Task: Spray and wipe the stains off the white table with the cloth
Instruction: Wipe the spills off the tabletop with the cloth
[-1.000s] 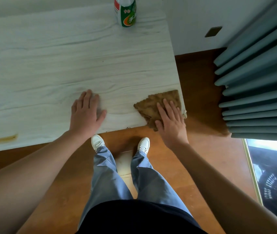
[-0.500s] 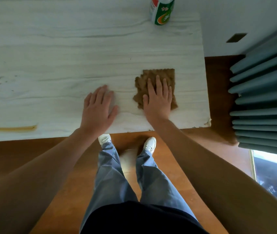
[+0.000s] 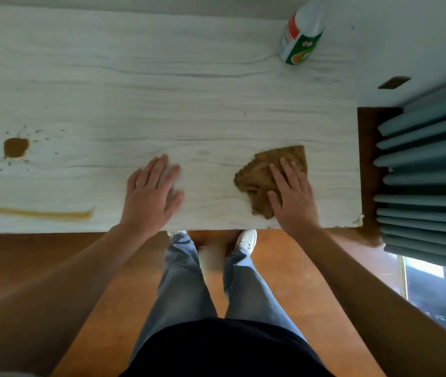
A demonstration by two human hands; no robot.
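Cloth (image 3: 264,176), brown and crumpled, lies near the counter's (image 3: 162,91) right front corner, pressed flat under the right hand (image 3: 292,197) with fingers straight. Left hand (image 3: 151,194) rests open beside it; two brown stains (image 3: 16,147) sit far left.

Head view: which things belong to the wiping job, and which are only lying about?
For the job: white table, cloth under the right hand, spray bottle, brown blot, yellow streak.
Lying about: grey curtain, dark wall patch.
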